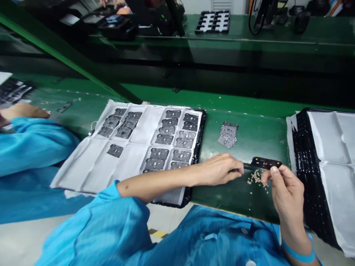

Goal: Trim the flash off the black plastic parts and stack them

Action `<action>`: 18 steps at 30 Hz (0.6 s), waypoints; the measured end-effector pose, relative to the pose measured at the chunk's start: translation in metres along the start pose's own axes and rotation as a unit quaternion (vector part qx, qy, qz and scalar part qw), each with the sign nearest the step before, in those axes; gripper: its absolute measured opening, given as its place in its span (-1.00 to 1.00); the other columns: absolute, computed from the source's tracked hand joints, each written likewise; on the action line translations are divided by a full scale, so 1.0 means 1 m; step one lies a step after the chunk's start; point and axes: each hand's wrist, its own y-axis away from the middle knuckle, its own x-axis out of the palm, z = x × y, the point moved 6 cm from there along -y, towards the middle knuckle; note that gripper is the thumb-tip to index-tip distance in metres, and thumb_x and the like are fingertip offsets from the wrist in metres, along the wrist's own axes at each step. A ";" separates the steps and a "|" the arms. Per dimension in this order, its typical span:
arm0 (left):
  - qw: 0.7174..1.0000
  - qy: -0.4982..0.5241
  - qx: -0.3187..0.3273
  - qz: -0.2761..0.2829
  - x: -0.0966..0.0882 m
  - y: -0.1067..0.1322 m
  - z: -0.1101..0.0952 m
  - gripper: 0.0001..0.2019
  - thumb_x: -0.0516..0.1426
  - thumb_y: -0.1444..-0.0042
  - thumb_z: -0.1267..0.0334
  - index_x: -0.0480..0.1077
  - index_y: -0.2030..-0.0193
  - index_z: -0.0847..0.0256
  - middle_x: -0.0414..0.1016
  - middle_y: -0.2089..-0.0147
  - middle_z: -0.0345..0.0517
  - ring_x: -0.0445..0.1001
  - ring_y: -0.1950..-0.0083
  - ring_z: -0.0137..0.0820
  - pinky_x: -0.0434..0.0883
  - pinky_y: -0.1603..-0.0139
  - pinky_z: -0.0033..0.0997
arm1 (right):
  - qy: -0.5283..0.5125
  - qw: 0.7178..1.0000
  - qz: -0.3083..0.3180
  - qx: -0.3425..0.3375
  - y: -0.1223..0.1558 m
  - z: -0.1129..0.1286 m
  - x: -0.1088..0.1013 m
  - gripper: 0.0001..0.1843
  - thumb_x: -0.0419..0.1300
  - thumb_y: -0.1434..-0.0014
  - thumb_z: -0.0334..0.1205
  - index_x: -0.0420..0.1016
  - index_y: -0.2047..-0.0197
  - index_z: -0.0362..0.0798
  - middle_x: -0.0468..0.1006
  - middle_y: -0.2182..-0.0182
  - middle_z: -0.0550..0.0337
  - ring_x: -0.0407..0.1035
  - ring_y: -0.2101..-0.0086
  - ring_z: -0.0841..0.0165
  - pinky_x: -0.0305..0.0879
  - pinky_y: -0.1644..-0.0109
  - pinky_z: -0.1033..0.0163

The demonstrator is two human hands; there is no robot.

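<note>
My right hand (287, 184) pinches a flat black plate (266, 162) with small yellow spots between thumb and fingers, over the green bench. From the left, my left hand (222, 169) reaches across with its fingers closed round a thin dark tool, perhaps tweezers; its tip points at the plate's left end, and I cannot tell whether they touch. Beneath the plate lies a loose pile of tiny beige pieces (255, 178). A short overlapping row of grey plates (227, 135) rests on the bench beyond my left hand.
Left of me, a white-lined tray (138, 147) holds several grey plates in its compartments. Stacked black trays with a white liner (328, 136) stand at right. A co-worker's blue sleeve (33, 144) is at far left. A green post (83, 70) slants behind the tray.
</note>
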 end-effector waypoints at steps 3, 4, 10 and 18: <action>0.999 0.037 0.013 -0.032 -0.008 0.003 -0.010 -0.74 0.13 -0.42 0.39 0.57 -0.14 0.20 0.69 -0.04 0.07 0.63 -0.04 -0.20 0.51 -0.14 -0.14 | -0.003 1.000 -0.002 0.005 0.001 -0.001 0.003 -0.63 0.28 -0.49 0.04 0.52 0.30 0.00 0.59 0.43 0.22 0.48 0.38 0.32 0.41 0.19 0.23; 0.995 0.072 0.023 -0.059 -0.012 0.003 -0.014 -0.70 0.15 -0.40 0.40 0.54 -0.21 0.20 0.65 -0.13 0.11 0.61 -0.09 -0.21 0.53 -0.12 -0.17 | -0.003 1.000 -0.002 0.004 0.001 0.000 0.005 -0.64 0.28 -0.49 0.04 0.54 0.29 0.00 0.59 0.43 0.22 0.48 0.38 0.33 0.41 0.20 0.24; 0.924 0.317 0.016 -0.211 -0.010 -0.003 -0.012 -0.73 0.28 -0.36 0.13 0.55 0.00 0.33 0.55 0.11 0.00 0.50 0.21 -0.42 0.47 0.16 -0.41 | 0.007 1.000 -0.004 -0.018 0.001 0.007 0.019 -0.61 0.28 -0.48 0.06 0.61 0.29 -0.03 0.61 0.46 0.20 0.45 0.44 0.34 0.42 0.28 0.27; 0.906 0.319 0.035 -0.275 -0.012 -0.003 -0.016 -0.72 0.25 -0.37 0.13 0.63 -0.01 0.32 0.57 0.09 0.00 0.50 0.27 -0.47 0.46 0.24 -0.46 | 0.029 0.999 -0.007 -0.041 0.005 0.020 0.029 -0.63 0.31 -0.45 0.08 0.68 0.26 -0.02 0.64 0.50 0.20 0.52 0.48 0.34 0.50 0.31 0.29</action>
